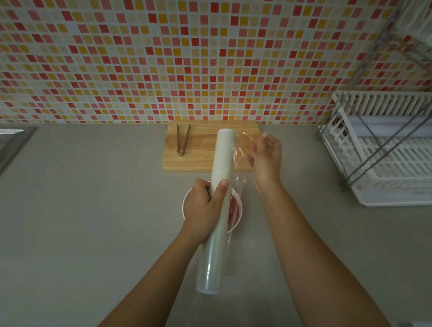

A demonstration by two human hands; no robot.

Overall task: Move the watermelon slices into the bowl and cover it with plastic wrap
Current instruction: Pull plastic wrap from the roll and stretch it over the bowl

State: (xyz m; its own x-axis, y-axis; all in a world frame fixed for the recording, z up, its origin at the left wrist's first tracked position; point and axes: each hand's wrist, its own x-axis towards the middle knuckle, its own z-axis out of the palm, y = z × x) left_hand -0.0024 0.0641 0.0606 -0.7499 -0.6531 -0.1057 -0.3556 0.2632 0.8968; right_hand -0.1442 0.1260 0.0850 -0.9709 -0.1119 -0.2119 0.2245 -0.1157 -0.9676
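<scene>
Head view, looking down on white bowl (186, 201) near centre of grey bench (82, 206). Red watermelon slices (234, 208) inside, seen only at the bowl's 3 o'clock side, under clear film. Most of the bowl hidden beneath left hand (202, 209) and plastic wrap roll (213, 250).

Roll held above the bowl, long axis running from 6 o'clock to 12 o'clock, far end over the board, near end towards the body. Left fingers curled round the roll's middle, thumb (224, 183) pressed on its top, gripping it directly over the bowl.

Loose film (243, 152) drawn off the roll's far end towards 3 o'clock, crumpled, more of it hanging down beside the roll to the bowl's right rim. Right hand (266, 159) at 1 o'clock from the bowl, well apart from it, holding that film; fingers blurred, so exact pinch unclear.

Wooden cutting board (197, 160) at 12 o'clock from the bowl, against the tiled wall (141, 47). Metal tongs (181, 141) lying on the board's left part. White dish rack (397, 177) at 2 o'clock. Steel sink (0, 147) edge at 10 o'clock.
</scene>
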